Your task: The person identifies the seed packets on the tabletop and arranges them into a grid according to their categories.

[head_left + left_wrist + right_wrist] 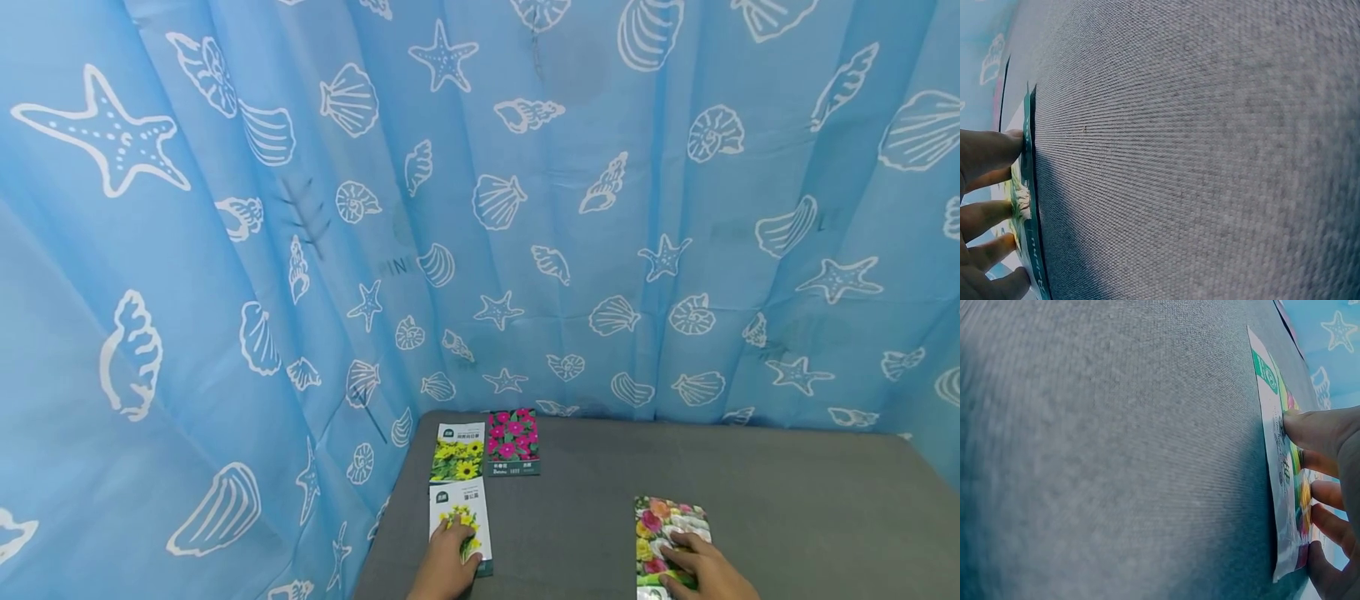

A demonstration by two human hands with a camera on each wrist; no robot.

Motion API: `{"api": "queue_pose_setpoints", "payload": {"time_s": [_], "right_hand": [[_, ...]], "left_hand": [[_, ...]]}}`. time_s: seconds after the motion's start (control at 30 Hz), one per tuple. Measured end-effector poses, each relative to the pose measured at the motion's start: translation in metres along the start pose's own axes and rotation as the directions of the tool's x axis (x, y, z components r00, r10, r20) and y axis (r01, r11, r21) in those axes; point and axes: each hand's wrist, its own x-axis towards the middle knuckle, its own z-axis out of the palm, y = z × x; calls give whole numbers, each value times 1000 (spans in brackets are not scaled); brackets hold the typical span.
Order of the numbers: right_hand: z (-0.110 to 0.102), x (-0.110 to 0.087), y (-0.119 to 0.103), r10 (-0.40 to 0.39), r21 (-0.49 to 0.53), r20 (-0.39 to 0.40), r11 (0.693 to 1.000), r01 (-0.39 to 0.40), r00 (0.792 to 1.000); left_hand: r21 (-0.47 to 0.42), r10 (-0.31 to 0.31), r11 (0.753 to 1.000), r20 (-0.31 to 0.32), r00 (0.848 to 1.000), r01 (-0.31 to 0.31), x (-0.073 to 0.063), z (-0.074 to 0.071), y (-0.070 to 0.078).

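Observation:
My left hand (pixel 446 560) rests its fingertips on the face of a white seed packet with small yellow flowers (pixel 459 495) near the grey table's left side. In the left wrist view the spread fingers (pixel 986 219) touch the packet's front, and its green edge (pixel 1030 169) lies along the cloth. Over to the right, my right hand (pixel 703 568) lays thumb and fingers on a seed packet with multicoloured flowers (pixel 654 523). The right wrist view has the thumb (pixel 1310 428) and the other fingers spread across that packet's face, its white end (pixel 1277 506) toward the camera.
Just behind the left packet lies a sunflower-type yellow packet (pixel 457 454). Beside it is a packet with magenta flowers (pixel 513 442). Grey cloth (pixel 570 533) covers the table. A blue shell-patterned curtain (pixel 540 250) hangs along its back and left sides.

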Motion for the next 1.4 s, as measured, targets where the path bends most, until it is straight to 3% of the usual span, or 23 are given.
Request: {"api": "queue_pose_setpoints", "payload": {"time_s": [0.1, 0.33, 0.6, 0.8, 0.93, 1.2, 1.4], "right_hand": [[-2, -1, 1, 14, 11, -4, 1000, -14, 1000], [1, -9, 10, -17, 28, -2, 999, 17, 1000], [-2, -15, 14, -75, -24, -37, 997, 74, 996], [-5, -17, 19, -18, 71, 41, 997, 15, 999], [-7, -20, 22, -7, 117, 44, 993, 2, 999], [-12, -23, 23, 36, 79, 26, 996, -37, 999], [-14, -25, 24, 60, 117, 47, 991, -65, 997]], "left_hand": [[-8, -9, 1000, -2, 1000, 9, 1, 0, 0], [18, 38, 999, 1, 999, -38, 0, -1, -2], [7, -32, 999, 6, 999, 32, 0, 0, 3], [8, -29, 1000, 6, 1000, 29, -1, 1, 2], [4, -24, 1000, 10, 1000, 24, 0, 0, 3], [26, -12, 1000, 1, 1000, 12, 2, 0, 3], [32, -4, 999, -1, 1000, 4, 0, 0, 2]]}}
